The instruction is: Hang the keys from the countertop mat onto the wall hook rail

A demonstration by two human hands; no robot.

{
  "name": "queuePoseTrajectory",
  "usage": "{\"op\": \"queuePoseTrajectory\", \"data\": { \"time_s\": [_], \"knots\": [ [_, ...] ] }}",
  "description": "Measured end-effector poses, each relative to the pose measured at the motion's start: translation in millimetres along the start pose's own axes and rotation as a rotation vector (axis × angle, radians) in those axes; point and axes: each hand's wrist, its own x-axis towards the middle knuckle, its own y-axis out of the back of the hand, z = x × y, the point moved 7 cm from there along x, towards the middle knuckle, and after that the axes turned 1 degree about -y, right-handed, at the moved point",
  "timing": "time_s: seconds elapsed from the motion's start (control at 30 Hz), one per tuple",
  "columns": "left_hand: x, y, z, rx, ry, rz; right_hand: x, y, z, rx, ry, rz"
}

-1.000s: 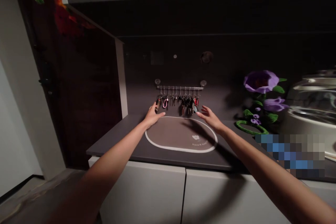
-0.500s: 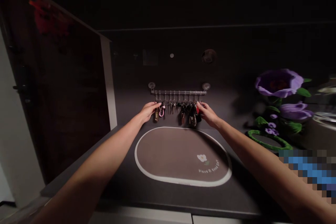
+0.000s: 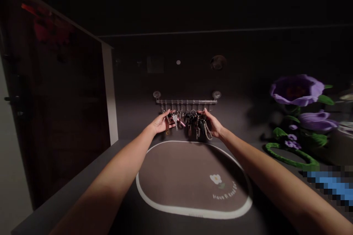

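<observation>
A clear hook rail [image 3: 187, 101] is fixed to the dark wall by two round suction cups, with several bunches of keys [image 3: 189, 119] hanging from its hooks. At the rail's left end my left hand [image 3: 160, 122] is closed on keys, thumb in front and fingers behind; a silver key [image 3: 175, 120] and a pink piece lie against its fingers. My right hand [image 3: 214, 124] closes the same way round keys at the right end, beside a braided cord loop [image 3: 208, 132]. The hanging bunches partly hide the fingers of both hands.
Below the rail, an oval brown mat [image 3: 179, 176] with a pale border covers part of the dark counter [image 3: 91, 176]. Purple artificial flowers [image 3: 298, 90] with a green base stand at the right. A dark door [image 3: 60, 117] is on the left.
Both hands have moved slightly inward along the rail, gathering the hanging keys. The silver key now shows at my left fingers, and the pink piece has tilted. The camera view has shifted slightly.
</observation>
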Motion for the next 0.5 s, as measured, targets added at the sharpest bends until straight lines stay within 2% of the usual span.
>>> {"op": "queuePoseTrajectory", "data": {
  "time_s": [0.13, 0.27, 0.43, 0.5],
  "knots": [
    [2.1, -8.6, -6.7, -0.025, 0.010, -0.061, -0.2, -13.3, 4.3, 0.079, -0.031, -0.114],
    [-2.4, -21.8, -8.7, -0.096, 0.033, -0.135, 0.5, -20.3, 7.0, 0.100, -0.039, -0.122],
    [-9.8, -38.0, -9.6, -0.201, 0.077, -0.131, 0.5, -26.3, 8.2, 0.123, -0.043, -0.124],
    [-11.4, -43.2, -9.6, -0.223, 0.093, -0.096, -0.9, -29.4, 7.2, 0.152, -0.045, -0.114]
  ]
}}
